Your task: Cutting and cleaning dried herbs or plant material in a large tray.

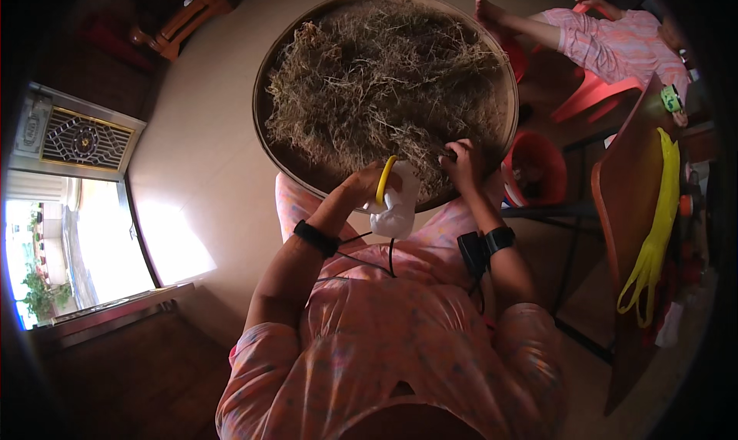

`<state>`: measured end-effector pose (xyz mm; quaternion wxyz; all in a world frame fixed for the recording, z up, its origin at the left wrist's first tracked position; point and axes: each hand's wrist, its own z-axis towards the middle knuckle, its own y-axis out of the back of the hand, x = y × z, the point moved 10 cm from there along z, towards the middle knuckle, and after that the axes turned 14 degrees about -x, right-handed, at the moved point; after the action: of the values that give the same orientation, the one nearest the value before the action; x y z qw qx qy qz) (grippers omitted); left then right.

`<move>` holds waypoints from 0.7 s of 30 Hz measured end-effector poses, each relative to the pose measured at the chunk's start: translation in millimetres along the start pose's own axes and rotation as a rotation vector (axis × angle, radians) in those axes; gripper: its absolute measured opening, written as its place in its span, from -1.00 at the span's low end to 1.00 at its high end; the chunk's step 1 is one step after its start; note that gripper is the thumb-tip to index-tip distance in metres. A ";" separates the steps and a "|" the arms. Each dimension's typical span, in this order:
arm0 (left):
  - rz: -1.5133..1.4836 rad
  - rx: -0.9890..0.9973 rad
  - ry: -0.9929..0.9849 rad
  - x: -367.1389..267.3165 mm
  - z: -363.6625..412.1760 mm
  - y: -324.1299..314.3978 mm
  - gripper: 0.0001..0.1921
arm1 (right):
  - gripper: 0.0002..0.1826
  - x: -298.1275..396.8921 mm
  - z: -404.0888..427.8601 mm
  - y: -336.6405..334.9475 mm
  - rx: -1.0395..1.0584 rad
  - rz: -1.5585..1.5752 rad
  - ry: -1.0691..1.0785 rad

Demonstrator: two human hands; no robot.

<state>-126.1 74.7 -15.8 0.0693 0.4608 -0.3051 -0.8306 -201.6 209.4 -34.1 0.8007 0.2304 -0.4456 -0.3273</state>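
Observation:
A large round shallow tray (260,112) rests across my lap, heaped with dried brown plant stems (369,77). With my left hand (364,185) I hold a soft-looking white container or bag (398,206) at the tray's near edge. A yellow curved band (383,182) crosses by that hand; whether it belongs to the white thing, I cannot tell. The fingers of my right hand (464,166) are curled on stems at the near right of the heap. What lies inside the white thing is hidden.
A red bucket (539,169) stands right of the tray. Beyond it, a person (617,45) sits on a red plastic chair (599,94). A brown tabletop (625,227) at right bears a yellow plastic bag (657,227). Thin cables (392,258) hang by my lap. An open doorway (109,232) is at left.

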 end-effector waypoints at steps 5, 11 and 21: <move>-0.344 0.056 0.362 8.5 -13.4 -11.4 -0.76 | -0.80 -25.9 -5.7 -13.8 -0.060 0.218 -0.161; -0.538 -0.069 0.634 -49.2 -0.3 16.2 -0.77 | -0.85 -9.8 1.5 -4.1 -0.067 0.129 -0.140; -0.458 0.124 0.521 7.6 -12.0 -44.7 -0.81 | -0.88 -22.9 0.2 -15.7 -0.100 0.173 -0.189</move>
<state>-113.4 102.3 -51.5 -0.0714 0.7169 -0.2156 -0.6592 -215.7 215.4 -57.3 0.7909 0.1190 -0.5205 -0.2991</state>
